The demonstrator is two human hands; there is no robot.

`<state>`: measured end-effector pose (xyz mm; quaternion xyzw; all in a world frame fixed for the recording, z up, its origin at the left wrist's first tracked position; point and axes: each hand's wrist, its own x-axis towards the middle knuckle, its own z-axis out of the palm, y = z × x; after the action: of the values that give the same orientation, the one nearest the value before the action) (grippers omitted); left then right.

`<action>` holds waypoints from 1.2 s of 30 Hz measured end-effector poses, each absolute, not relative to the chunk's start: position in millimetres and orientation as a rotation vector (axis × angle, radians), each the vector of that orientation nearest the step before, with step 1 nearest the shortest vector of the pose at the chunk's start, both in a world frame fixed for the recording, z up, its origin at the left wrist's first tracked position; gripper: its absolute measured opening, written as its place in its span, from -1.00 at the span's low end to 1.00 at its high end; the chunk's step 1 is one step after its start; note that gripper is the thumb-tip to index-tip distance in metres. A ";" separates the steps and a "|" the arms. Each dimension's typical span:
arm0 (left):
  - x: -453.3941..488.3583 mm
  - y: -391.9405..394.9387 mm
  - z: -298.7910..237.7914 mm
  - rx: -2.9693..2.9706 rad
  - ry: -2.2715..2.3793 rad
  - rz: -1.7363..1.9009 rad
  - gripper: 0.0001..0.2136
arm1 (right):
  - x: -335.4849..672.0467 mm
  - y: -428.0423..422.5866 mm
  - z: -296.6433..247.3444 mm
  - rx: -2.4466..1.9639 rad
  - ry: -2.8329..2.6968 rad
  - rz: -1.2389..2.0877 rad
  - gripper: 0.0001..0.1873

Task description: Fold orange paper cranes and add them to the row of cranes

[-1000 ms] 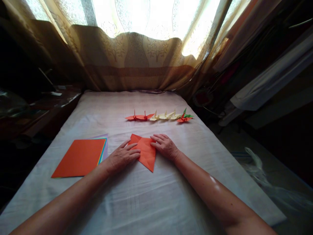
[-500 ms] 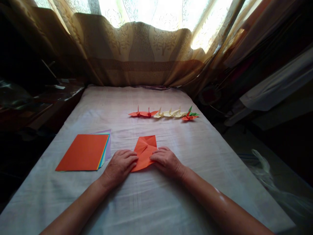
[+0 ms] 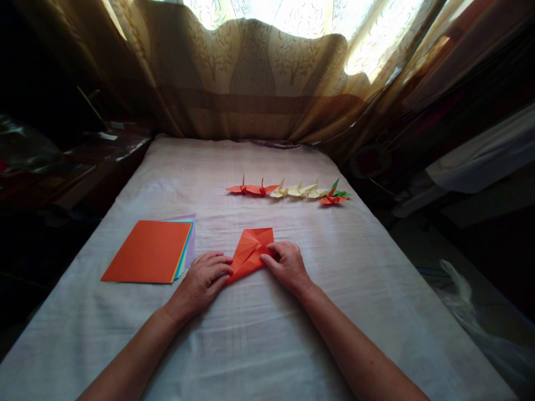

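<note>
A partly folded orange paper lies on the white cloth in front of me, creased and with one flap raised. My left hand rests flat beside its lower left edge, fingers stretched and pressing the paper's corner. My right hand is at its right edge with fingers curled, pinching the paper's side. Both forearms reach in from the bottom.
A stack of coloured square sheets, orange on top, lies to the left. A row of several folded paper cranes, orange, cream and green, sits farther back. The cloth-covered table ends at a curtain; dark clutter flanks both sides.
The orange paper went from a flat folded kite shape to an opened, creased one with a raised flap. Both hands drew nearer me, and the right hand's fingers closed on the paper's edge.
</note>
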<state>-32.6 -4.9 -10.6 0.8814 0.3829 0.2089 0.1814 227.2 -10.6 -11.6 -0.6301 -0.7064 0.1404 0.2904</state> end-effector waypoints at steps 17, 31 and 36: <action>-26.9 -18.7 0.0 2.382 1.203 0.615 -0.86 | 221.4 -13.1 -20.2 -1.699 -1.840 0.250 -0.79; -32.7 -25.2 1.4 2.355 1.219 0.535 -0.83 | 219.4 -14.6 -22.1 -1.677 -1.809 0.219 -0.79; -33.9 -26.2 2.6 2.341 1.224 0.512 -0.84 | 219.2 -14.7 -21.7 -1.694 -1.797 0.231 -0.79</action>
<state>-33.9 -26.2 2.6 0.8480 0.4435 0.1855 0.2232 219.2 -14.7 -21.7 -0.6461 -0.6853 0.0883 0.3244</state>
